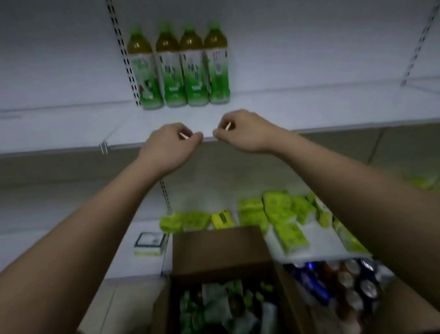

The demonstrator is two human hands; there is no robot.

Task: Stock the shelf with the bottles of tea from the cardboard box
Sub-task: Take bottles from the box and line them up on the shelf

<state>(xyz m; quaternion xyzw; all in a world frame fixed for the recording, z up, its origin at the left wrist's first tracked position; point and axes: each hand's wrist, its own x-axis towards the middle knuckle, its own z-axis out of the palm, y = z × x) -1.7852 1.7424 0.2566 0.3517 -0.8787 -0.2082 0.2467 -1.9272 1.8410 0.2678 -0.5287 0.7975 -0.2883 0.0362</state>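
Beyond both curled, empty hands (pixel 170 144) (pixel 242 130) stand four tea bottles (pixel 178 66), green labels too blurred to read; box (pixel 218 249) below

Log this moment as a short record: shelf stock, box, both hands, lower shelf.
shelf stock: four tea bottles upright in a row at the back of the upper shelf
box: cardboard box open below, more bottles inside, blurred
left hand: fingers curled, above the shelf's front edge, no bottle held
right hand: fingers curled, beside the left, no bottle held
lower shelf: yellow-green packets; cans beneath
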